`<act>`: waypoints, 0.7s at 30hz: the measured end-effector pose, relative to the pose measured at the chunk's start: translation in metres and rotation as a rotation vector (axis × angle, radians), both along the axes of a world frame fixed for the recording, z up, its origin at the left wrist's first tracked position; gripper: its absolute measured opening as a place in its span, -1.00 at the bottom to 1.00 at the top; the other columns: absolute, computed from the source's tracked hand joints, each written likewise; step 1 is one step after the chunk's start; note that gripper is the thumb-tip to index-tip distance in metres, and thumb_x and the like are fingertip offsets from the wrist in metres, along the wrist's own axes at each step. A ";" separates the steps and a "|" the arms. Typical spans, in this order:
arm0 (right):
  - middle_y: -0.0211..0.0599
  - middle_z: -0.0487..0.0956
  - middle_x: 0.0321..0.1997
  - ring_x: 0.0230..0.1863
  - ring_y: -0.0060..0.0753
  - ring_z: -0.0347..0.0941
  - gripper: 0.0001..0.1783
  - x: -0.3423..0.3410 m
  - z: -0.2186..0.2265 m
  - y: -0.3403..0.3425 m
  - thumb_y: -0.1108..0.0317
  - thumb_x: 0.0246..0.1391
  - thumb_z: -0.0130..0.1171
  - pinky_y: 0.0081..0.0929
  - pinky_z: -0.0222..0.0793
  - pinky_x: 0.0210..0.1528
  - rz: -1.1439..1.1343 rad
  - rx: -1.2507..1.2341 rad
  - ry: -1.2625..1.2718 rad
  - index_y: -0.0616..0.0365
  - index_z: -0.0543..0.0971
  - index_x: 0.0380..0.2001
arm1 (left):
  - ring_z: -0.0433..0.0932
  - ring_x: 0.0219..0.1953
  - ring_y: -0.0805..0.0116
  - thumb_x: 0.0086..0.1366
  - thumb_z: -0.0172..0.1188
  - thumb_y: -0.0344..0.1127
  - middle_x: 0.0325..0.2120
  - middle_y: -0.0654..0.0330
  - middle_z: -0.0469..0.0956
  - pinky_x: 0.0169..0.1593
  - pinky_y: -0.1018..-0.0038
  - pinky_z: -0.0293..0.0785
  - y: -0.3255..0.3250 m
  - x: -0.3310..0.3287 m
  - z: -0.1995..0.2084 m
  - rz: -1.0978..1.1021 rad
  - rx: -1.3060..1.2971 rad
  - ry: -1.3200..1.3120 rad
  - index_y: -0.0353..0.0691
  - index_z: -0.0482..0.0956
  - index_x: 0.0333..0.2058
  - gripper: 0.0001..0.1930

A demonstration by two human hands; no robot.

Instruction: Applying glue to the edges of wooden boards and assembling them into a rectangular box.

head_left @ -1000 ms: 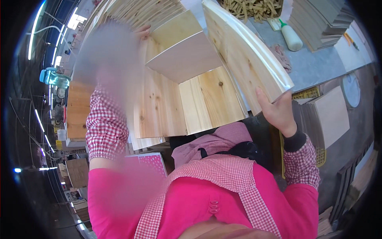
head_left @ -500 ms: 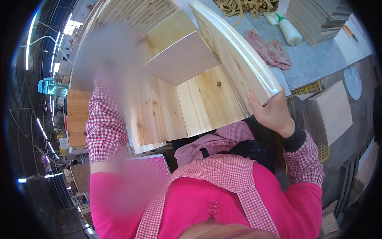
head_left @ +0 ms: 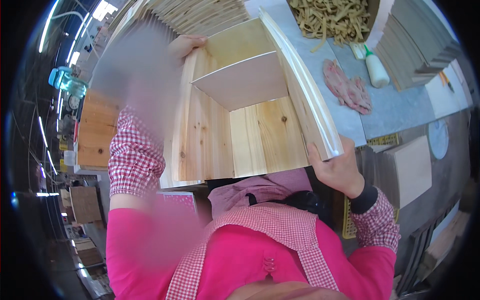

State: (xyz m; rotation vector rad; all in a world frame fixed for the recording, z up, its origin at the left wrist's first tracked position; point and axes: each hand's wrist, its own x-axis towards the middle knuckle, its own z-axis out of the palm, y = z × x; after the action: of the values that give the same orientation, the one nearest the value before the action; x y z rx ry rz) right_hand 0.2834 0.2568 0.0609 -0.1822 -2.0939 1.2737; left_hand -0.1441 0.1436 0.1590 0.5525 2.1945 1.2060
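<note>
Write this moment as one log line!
left hand: holding wooden box, far left corner | right hand: holding right side panel, near end | pink cloth: on table

We hold a partitioned wooden box (head_left: 270, 135), left grip (head_left: 185, 46) at eleven o'clock, right grip (head_left: 341, 172) past three; at two, a pink rag (head_left: 346, 87) and squeeze bottle (head_left: 377, 71) lie on our counter (head_left: 400, 110).

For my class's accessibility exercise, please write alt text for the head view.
A person's left hand touches the far left of an open wooden box with a pale divider inside; the right hand grips the near end of the panel at its right. On the grey table at right are a pinkish cloth and a white bottle.
</note>
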 end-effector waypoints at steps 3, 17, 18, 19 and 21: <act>-0.06 0.47 -0.55 -0.55 -0.09 0.49 -0.85 0.000 0.005 -0.004 0.53 -0.08 0.18 -0.36 0.36 -0.48 0.028 -0.035 -0.050 0.34 0.47 -0.39 | 0.62 -0.22 0.31 0.30 0.14 -0.36 -0.20 0.14 0.61 -0.13 0.31 0.59 -0.010 -0.001 0.003 -0.002 0.004 -0.044 -0.28 0.57 -0.06 -0.74; -0.08 0.47 -0.56 -0.56 -0.03 0.48 -0.87 -0.009 -0.004 0.001 0.53 -0.07 0.18 -0.34 0.37 -0.49 0.106 0.126 -0.123 0.31 0.47 -0.41 | 0.61 -0.21 0.31 0.31 0.15 -0.34 -0.18 0.09 0.59 -0.11 0.39 0.56 0.002 -0.004 -0.008 -0.024 -0.011 -0.022 -0.36 0.52 0.00 -0.67; -0.06 0.48 -0.53 -0.56 -0.03 0.48 -0.86 -0.008 -0.004 0.000 0.53 -0.07 0.19 -0.34 0.38 -0.48 0.090 0.113 -0.125 0.32 0.47 -0.39 | 0.60 -0.19 0.31 0.31 0.15 -0.32 -0.16 0.09 0.58 -0.10 0.40 0.55 0.001 -0.005 -0.011 -0.030 -0.016 -0.019 -0.36 0.51 0.01 -0.66; -0.05 0.50 -0.51 -0.55 -0.03 0.49 -0.84 -0.008 -0.003 -0.002 0.52 -0.07 0.20 -0.34 0.39 -0.48 0.074 0.101 -0.126 0.33 0.48 -0.38 | 0.59 -0.17 0.31 0.31 0.16 -0.31 -0.15 0.09 0.57 -0.09 0.40 0.54 0.000 -0.006 -0.014 -0.037 -0.022 -0.017 -0.36 0.50 0.03 -0.64; -0.04 0.51 -0.48 -0.54 -0.02 0.50 -0.82 -0.009 0.000 -0.003 0.51 -0.08 0.21 -0.34 0.40 -0.47 0.071 0.101 -0.134 0.34 0.49 -0.37 | 0.57 -0.12 0.31 0.31 0.16 -0.29 -0.13 0.07 0.56 -0.05 0.41 0.51 -0.005 -0.008 -0.021 -0.032 0.022 0.032 -0.37 0.50 0.03 -0.62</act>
State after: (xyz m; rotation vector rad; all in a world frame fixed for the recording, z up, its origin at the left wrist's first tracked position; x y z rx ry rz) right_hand 0.2748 0.2535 0.0605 -0.1536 -2.2918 1.2227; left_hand -0.1520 0.1387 0.1379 0.6170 2.1929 1.2137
